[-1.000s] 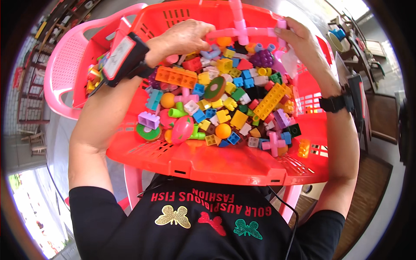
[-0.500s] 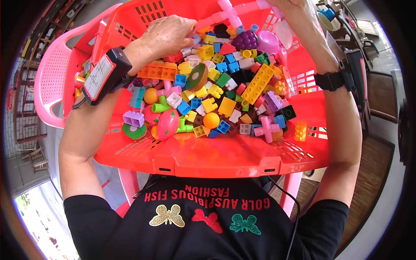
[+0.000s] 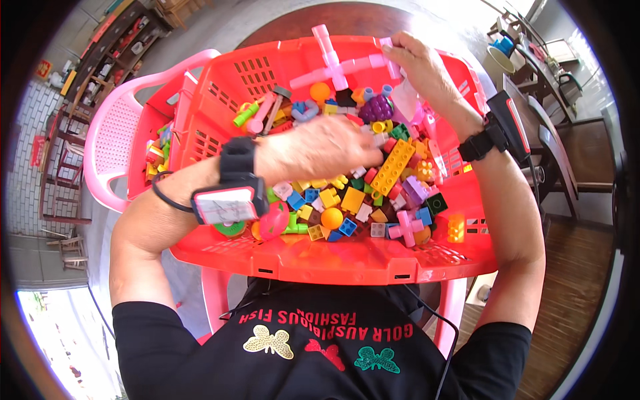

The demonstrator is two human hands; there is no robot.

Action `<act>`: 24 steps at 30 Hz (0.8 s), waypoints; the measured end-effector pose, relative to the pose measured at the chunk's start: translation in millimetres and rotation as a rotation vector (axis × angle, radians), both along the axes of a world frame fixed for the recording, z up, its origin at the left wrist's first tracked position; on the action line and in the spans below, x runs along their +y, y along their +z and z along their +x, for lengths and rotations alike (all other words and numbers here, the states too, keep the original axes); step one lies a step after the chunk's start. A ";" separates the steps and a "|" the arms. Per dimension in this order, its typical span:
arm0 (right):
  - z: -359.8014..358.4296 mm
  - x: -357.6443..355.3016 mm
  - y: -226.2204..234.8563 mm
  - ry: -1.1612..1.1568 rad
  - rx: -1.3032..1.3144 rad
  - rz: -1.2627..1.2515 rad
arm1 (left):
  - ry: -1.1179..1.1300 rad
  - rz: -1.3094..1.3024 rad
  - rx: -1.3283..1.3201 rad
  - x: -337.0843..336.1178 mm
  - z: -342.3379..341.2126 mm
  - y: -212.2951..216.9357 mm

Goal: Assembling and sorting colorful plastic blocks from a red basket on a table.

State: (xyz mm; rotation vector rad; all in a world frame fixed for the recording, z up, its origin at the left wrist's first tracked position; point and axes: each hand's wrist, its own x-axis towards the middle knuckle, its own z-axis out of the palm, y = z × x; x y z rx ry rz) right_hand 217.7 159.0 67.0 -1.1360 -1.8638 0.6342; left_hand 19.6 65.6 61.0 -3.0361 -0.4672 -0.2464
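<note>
A wide red plastic basket (image 3: 320,257) in front of me holds a heap of colourful toy pieces. At its far right my right hand (image 3: 417,67) is closed on one end of a joined pink pipe toy (image 3: 340,70), whose cross-shaped part extends leftward over the basket. My left hand (image 3: 320,150) reaches across the middle of the heap, smeared by motion; its fingers are beside a long yellow building block (image 3: 393,167), and whether they hold anything cannot be made out. Nearby lie purple toy grapes (image 3: 377,108), an orange ball (image 3: 331,218) and a loose pink cross connector (image 3: 407,229).
The basket rests on a pink plastic chair (image 3: 110,137). Left of it stands a second red container (image 3: 160,120) with more blocks. Behind is a round brown tabletop (image 3: 300,23); chairs and a table (image 3: 553,73) stand at the far right, shelves (image 3: 123,47) at the far left.
My left hand has left the pink pipe toy and come down rightward over the heap. My right hand still holds that toy. The whole view has shifted, showing more of the basket's far side.
</note>
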 end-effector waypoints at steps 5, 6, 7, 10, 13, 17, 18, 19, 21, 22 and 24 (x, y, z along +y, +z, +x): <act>-13.1 -14.6 14.2 0.058 0.035 -0.046 | -0.245 -0.039 -0.141 -37.3 42.1 -14.7; -13.4 -14.5 13.3 0.061 0.038 -0.073 | -0.238 -0.030 -0.141 -42.2 48.0 -24.3; -11.2 -13.8 12.3 0.058 0.038 -0.103 | -0.253 -0.027 -0.108 -48.2 54.9 -30.6; -11.4 -13.1 11.0 0.068 0.052 -0.116 | -0.268 -0.036 -0.069 -51.4 62.2 -37.5; -13.0 -14.1 12.2 0.072 0.070 -0.132 | -0.283 0.015 -0.078 -52.8 63.9 -41.8; -14.7 -16.5 15.2 0.097 0.108 -0.196 | -0.226 0.020 -0.117 -55.3 64.3 -46.4; -13.9 -17.8 16.0 0.106 0.117 -0.210 | -0.215 0.010 -0.132 -55.5 65.2 -46.4; -13.3 -19.0 16.6 0.108 0.114 -0.207 | -0.212 0.013 -0.134 -55.8 66.0 -46.4; -13.2 -21.0 17.6 0.137 0.130 -0.236 | -0.196 0.027 -0.110 -55.8 66.5 -45.3; -13.6 -22.0 17.3 0.141 0.127 -0.232 | -0.191 0.031 -0.110 -54.9 65.8 -44.2; -14.6 -24.4 17.2 0.169 0.156 -0.243 | -0.225 0.082 -0.131 -52.0 63.6 -40.3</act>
